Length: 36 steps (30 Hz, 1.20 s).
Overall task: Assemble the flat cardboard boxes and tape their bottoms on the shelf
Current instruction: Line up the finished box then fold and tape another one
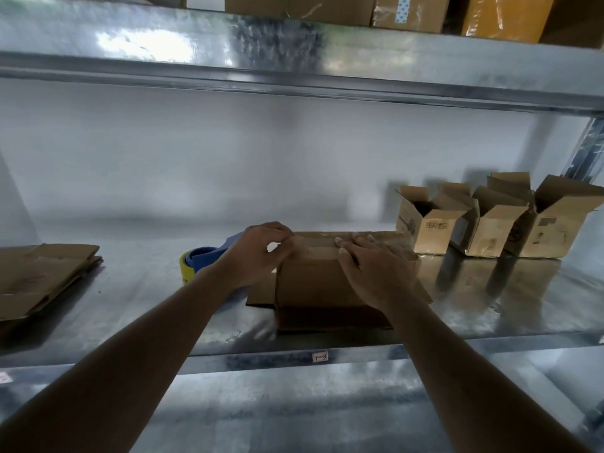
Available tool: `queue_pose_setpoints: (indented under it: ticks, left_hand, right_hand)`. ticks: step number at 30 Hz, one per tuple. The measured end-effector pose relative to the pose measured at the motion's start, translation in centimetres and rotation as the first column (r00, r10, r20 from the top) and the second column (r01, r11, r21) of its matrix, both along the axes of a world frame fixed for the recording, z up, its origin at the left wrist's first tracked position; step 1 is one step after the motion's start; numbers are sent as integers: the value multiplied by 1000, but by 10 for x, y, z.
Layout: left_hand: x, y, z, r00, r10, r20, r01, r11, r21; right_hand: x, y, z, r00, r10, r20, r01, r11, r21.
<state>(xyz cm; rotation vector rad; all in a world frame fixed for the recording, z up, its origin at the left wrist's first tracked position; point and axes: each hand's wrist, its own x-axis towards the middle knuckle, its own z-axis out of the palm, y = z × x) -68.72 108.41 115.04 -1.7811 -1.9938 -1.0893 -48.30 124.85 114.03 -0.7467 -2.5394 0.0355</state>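
On the shelf (130,308), near the middle of its front edge, one box (313,286) stands upside down with its bottom flaps closed on top, and both hands work on this bottom. A strip of tape seems to lie along the seam, but the picture is blurred there and I cannot say if it is complete. The left hand (258,253) rests at the left end of the bottom, its fingers curled and pinching at the corner, perhaps on the tape end. The right hand (372,269) lies flat with straight fingers and presses on the right part of the bottom; it holds nothing. Just behind the left hand lies the tape dispenser (204,258), blue with a yellow roll. At the left edge of the shelf a pile of flat boxes (45,276) waits, so much work is left, I think. Toward the back right corner three finished boxes (490,220) stand upright and open.
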Motion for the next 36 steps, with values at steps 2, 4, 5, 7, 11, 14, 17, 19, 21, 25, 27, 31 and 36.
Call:
queue_pose_setpoints:
  ticks: [2, 4, 5, 7, 11, 14, 17, 19, 21, 25, 27, 31, 36]
  left_hand:
    - [-8, -9, 4, 973, 220, 73, -223, 973, 50]
    - [-17, -22, 5, 860, 506, 63, -496, 859, -130]
    - [-23, -27, 3, 789, 615, -13, -596, 760, -259]
    - [-33, -37, -7, 713, 689, -129, -667, 610, -427]
    - [-50, -44, -29, 761, 639, -116, -621, 664, -418]
    - [-58, -49, -31, 774, 626, -95, -611, 698, -374]
    - [-66, -55, -36, 781, 623, 41, -583, 751, -310]
    - [-69, -59, -35, 796, 575, 189, -532, 813, -235]
    - [-69, -62, -29, 808, 484, 336, -467, 874, -134]
    - [-55, -70, 0, 800, 158, 579, -265, 959, 105]
    - [-45, -75, 20, 789, -38, 613, -97, 978, 186]
    - [-30, -76, 57, 823, -157, 546, 102, 986, 129]
    - [-20, -61, 90, 874, -180, 452, 214, 976, -25]
  right_hand:
    - [-5, -2, 0, 1000, 10, -7, -10, 1000, -13]
    - [-10, -3, -1, 1000, 0, 1, 0, 1000, -10]
    - [-11, -4, -1, 1000, -7, 2, 7, 1000, -8]
    - [-12, -5, -1, 1000, -16, -1, 16, 1000, -14]
    - [-11, -9, 0, 1000, -25, 6, 25, 1000, -17]
    - [-8, -10, 2, 1000, -19, 5, 19, 999, -39]
    - [-6, -11, 3, 1000, -14, 21, 15, 999, -45]
    - [-4, -11, 4, 999, -6, 31, 8, 999, -47]
    - [-4, -10, 6, 999, 8, 53, -4, 998, -58]
    - [-5, -7, 8, 996, 32, 80, -27, 998, -63]
    - [-4, -5, 9, 996, 40, 82, -35, 998, -55]
    - [-4, -1, 13, 993, 60, 99, -51, 995, -89]
    - [-1, 9, 17, 989, 121, 84, -111, 987, -113]
